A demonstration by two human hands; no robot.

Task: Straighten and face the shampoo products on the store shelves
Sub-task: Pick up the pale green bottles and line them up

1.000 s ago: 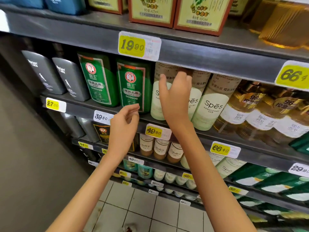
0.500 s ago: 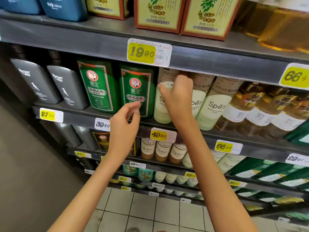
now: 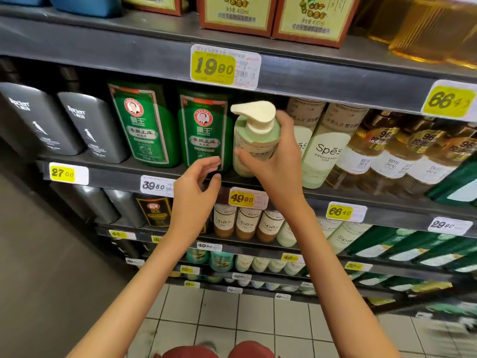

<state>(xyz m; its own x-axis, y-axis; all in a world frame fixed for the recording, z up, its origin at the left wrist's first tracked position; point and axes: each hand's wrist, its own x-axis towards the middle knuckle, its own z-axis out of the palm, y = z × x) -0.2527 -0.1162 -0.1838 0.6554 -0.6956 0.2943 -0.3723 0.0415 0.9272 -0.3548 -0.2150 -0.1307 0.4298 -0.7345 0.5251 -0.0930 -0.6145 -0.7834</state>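
Note:
My right hand (image 3: 277,153) grips a pale green Spes pump bottle (image 3: 251,140), tilted forward out of its row so its cream pump head faces me, its base near the shelf edge. My left hand (image 3: 195,195) hovers open just left of and below it, fingers curled, touching nothing. Two more Spes bottles (image 3: 327,148) stand to the right on the same shelf. Two green shampoo bottles (image 3: 204,133) stand to the left.
Dark grey bottles (image 3: 85,125) fill the shelf's left end and amber bottles (image 3: 382,156) its right. The upper shelf edge (image 3: 322,76) with price tags hangs close above the pump. Lower shelves hold more Spes bottles (image 3: 245,223). Tiled floor lies below.
My right hand has closed on the leftmost Spes bottle and pulled it forward and tilted it, showing its pump. My left hand rose slightly toward it. The view shifted closer.

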